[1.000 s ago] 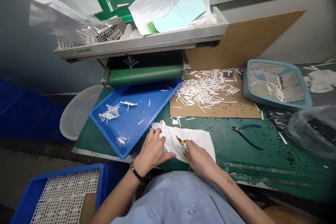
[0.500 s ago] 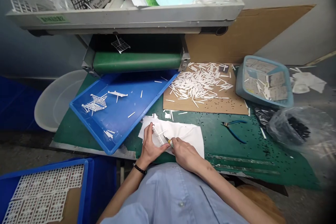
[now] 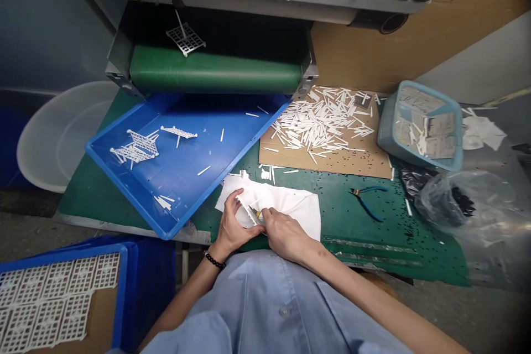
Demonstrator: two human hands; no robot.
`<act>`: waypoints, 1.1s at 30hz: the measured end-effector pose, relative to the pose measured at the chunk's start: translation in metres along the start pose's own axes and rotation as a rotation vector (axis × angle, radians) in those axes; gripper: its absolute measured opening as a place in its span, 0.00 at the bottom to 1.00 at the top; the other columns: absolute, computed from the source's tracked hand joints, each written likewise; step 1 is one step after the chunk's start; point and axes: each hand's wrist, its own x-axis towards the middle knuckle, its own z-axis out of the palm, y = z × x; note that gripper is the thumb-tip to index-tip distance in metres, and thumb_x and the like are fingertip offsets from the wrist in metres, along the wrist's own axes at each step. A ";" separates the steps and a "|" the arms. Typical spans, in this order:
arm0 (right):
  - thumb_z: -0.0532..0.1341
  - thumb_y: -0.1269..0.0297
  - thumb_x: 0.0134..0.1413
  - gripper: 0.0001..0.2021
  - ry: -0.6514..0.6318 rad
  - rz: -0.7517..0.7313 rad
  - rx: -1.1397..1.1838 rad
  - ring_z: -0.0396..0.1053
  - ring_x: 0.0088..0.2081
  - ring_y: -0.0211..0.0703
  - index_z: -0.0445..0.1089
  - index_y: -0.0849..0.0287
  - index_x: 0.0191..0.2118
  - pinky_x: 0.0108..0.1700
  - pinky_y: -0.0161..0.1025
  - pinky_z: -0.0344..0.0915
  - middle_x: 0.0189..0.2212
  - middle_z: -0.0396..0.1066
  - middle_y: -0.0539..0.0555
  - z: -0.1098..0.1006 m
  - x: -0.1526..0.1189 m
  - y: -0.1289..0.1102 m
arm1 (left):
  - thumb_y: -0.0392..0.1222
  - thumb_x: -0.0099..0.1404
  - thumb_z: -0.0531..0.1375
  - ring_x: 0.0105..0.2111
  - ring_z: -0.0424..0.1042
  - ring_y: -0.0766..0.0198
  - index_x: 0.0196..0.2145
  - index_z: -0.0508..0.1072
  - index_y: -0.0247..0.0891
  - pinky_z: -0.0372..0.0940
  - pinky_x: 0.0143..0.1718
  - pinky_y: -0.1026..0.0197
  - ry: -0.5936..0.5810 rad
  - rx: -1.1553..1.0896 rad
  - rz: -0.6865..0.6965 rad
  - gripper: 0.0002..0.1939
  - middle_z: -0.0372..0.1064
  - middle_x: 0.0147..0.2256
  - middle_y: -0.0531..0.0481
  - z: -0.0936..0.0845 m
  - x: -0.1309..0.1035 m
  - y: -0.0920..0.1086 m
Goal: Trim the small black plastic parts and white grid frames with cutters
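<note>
My left hand (image 3: 236, 227) grips a white plastic grid piece (image 3: 248, 211) by its edges, thumb below and fingers above, tilted over a white cloth (image 3: 301, 207). In my right hand (image 3: 284, 234) is a small knife (image 3: 256, 212) with a yellow part near its dark blade. The blade points at the inner face of the grid piece; whether it touches is too small to tell. Most of the knife's handle is hidden in my fingers. Pliers with blue handles (image 3: 370, 203) lie open to the right of the cloth.
A blue tray (image 3: 194, 168) with white grid pieces stands left, below a green conveyor roller (image 3: 215, 69) carrying another piece. White sticks (image 3: 313, 124) cover a cardboard sheet (image 3: 290, 161). A blue basket (image 3: 385, 135) and plastic bag (image 3: 489, 199) sit right. Finished-looking grids fill a lower-left crate (image 3: 121, 298).
The view has moved closer to the conveyor, and the upper shelf's contents have left the picture. The grid piece is turned more edge-on, with both hands still on their items.
</note>
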 end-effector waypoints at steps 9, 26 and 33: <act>0.52 0.76 0.53 0.20 -0.124 0.033 -0.036 0.70 0.45 0.55 0.61 0.66 0.52 0.41 0.43 0.61 0.46 0.68 0.66 -0.015 0.003 -0.004 | 0.49 0.45 0.72 0.60 0.60 0.49 0.61 0.48 0.41 0.63 0.58 0.49 -0.014 -0.001 -0.022 0.52 0.54 0.61 0.35 0.001 0.001 -0.001; 0.51 0.78 0.51 0.19 -0.173 0.104 -0.073 0.71 0.44 0.55 0.61 0.66 0.51 0.40 0.43 0.63 0.45 0.69 0.65 -0.019 0.007 -0.011 | 0.47 0.45 0.72 0.60 0.59 0.50 0.62 0.48 0.42 0.63 0.58 0.50 -0.038 -0.042 -0.054 0.52 0.55 0.60 0.37 0.002 0.002 -0.003; 0.50 0.79 0.53 0.18 -0.039 -0.029 -0.010 0.68 0.45 0.49 0.61 0.66 0.50 0.47 0.41 0.62 0.44 0.69 0.62 0.009 0.013 0.007 | 0.52 0.45 0.72 0.61 0.58 0.49 0.63 0.45 0.41 0.62 0.58 0.48 -0.057 -0.039 -0.020 0.56 0.55 0.60 0.36 0.002 0.000 -0.006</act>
